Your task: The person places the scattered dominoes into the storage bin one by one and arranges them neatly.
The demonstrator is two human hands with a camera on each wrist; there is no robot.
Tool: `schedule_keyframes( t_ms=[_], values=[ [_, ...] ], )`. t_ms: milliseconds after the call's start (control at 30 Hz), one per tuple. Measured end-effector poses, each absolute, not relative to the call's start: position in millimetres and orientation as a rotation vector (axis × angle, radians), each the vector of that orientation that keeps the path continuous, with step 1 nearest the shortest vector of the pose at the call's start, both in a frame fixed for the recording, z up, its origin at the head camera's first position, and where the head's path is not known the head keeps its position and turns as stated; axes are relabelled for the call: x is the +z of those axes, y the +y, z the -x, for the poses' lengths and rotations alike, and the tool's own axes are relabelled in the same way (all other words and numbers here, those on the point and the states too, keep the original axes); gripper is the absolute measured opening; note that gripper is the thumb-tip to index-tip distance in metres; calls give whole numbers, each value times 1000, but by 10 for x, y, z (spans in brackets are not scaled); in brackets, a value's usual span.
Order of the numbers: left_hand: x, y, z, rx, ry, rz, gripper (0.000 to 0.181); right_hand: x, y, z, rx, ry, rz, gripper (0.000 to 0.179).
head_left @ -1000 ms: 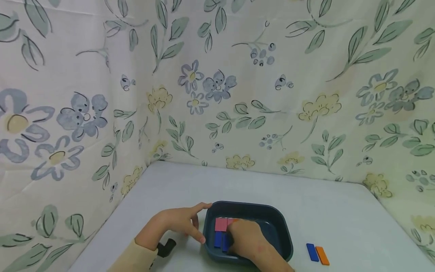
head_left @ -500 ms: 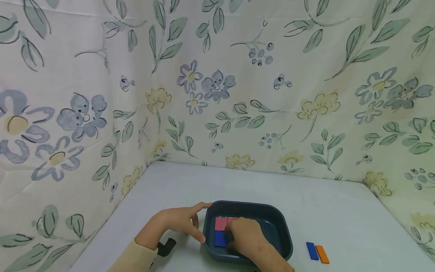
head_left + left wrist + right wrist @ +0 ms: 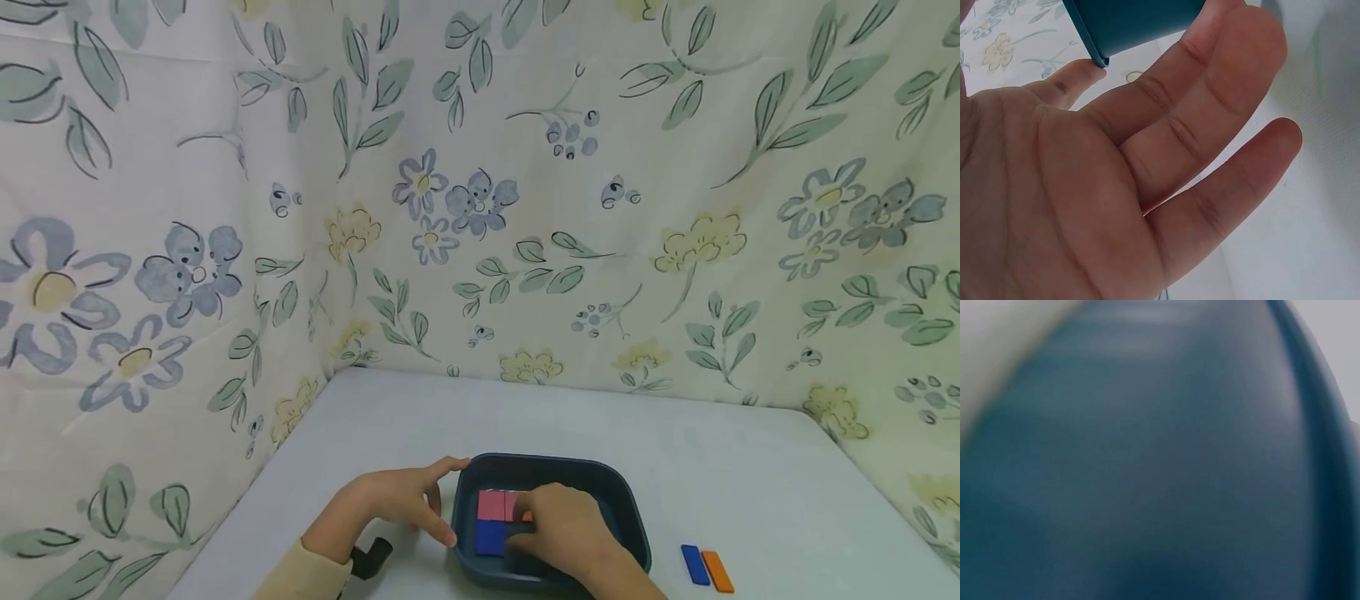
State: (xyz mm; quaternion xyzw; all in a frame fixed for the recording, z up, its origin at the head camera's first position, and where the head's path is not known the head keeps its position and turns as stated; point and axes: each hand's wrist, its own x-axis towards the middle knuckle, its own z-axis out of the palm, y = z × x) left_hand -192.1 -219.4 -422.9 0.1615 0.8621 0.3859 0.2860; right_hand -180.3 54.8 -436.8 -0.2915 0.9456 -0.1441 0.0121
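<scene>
A dark teal tray lies on the white table. In its left part two pink tiles sit side by side, with blue tiles directly in front of them. My right hand is inside the tray, fingers bent and thumb apart from the index finger, beside the blue tiles. A bit of an orange tile shows between its fingers and the pink ones; the hand covers what lies beneath. My left hand spreads along the tray's left side, thumb and index fingertip at the rim. In the left wrist view its other fingers extend below the tray wall.
To the right of the tray, a blue strip and an orange strip lie side by side on the table. A floral cloth hangs behind and at the left. The blurred tray wall fills the right wrist view.
My right hand has shifted slightly right and its thumb and index finger have spread, baring more of the blue tiles. My left hand stays at the tray's left rim.
</scene>
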Motion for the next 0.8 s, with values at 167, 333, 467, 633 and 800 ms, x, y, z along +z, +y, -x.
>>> schedule_keyframes(
  t_ms=[167, 333, 467, 633, 800],
  values=[
    [-4223, -2186, 1913, 1023, 2317, -420, 99, -4282, 830, 1841, -536, 2987, 916, 24],
    [-4177, -2199, 1911, 995, 2343, -396, 99, -4229, 1089, 1879, -634, 2983, 852, 23],
    [-4158, -2200, 1918, 988, 2354, -383, 98, -4195, 1364, 1933, -699, 2961, 800, 25],
    [-4138, -2176, 1951, 986, 2355, -408, 97, -4126, 1823, 2019, -843, 2898, 690, 32],
    [-4148, -2151, 1937, 1003, 2319, -428, 96, -4136, 2300, 2084, -955, 2774, 532, 35]
  ],
)
